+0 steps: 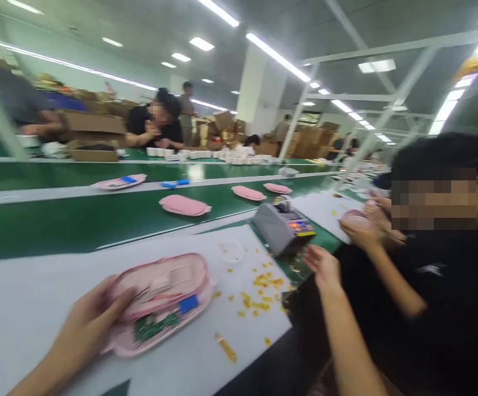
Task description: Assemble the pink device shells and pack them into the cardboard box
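My left hand (92, 313) grips the edge of an opened pink plastic casing (160, 300), with its fingers lying across the casing. A green circuit board (156, 325) and a blue block (188, 304) sit inside it. The casing rests on a white sheet (28, 291), which is strewn with small yellow bits (259, 294). My right hand (323, 269) is open and holds nothing. It is nearest to a grey box with a colourful label (283, 228), and I cannot tell whether they touch.
A green conveyor belt (77, 231) carries pink casings (185, 205) beyond the sheet. A co-worker's hands (360, 228) hold a pink item at right. A small clear cup (231, 251) stands on the sheet. Cardboard boxes, white cups and other people lie farther back.
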Available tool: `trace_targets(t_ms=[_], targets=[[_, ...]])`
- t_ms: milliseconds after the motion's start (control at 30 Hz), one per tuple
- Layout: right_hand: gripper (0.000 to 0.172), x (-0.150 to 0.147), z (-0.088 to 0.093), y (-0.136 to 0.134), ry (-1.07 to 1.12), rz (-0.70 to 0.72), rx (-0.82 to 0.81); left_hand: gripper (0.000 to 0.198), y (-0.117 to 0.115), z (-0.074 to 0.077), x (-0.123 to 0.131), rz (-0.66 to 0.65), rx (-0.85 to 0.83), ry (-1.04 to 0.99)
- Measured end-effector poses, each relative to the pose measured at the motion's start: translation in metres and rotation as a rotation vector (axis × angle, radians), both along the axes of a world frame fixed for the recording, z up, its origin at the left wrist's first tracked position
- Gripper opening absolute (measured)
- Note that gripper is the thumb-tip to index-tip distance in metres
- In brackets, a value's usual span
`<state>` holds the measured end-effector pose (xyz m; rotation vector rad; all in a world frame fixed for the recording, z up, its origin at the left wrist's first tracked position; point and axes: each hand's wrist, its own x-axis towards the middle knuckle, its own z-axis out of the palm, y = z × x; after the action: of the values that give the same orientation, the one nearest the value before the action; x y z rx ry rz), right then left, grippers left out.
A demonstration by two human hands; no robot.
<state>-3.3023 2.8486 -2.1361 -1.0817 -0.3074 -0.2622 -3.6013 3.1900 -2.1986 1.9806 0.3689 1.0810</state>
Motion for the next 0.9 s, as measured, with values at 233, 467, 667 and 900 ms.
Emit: trace_targets(t_ms=[233, 467, 667, 900], targets=[[0.024, -0.123, 0.021, 0.095, -0.956, 0.253, -0.562, 0.048, -0.013, 0.011, -0.002, -0.384, -0.153, -0.172], [0.023, -0.185, 0.036, 0.206, -1.644, 0.163, -1.235, 0.042, -0.011, 0.005, -0.005, -0.434, -0.133, -0.234], [0.018, -0.178, 0.028, 0.220, -1.778, -0.018, -1.309, 0.038, -0.007, 0.003, 0.001, -0.464, -0.155, -0.277], [0.022, -0.192, 0.036, 0.224, -1.503, -0.231, -1.358, 0.030, -0.008, -0.003, -0.001, -0.383, -0.105, -0.280]])
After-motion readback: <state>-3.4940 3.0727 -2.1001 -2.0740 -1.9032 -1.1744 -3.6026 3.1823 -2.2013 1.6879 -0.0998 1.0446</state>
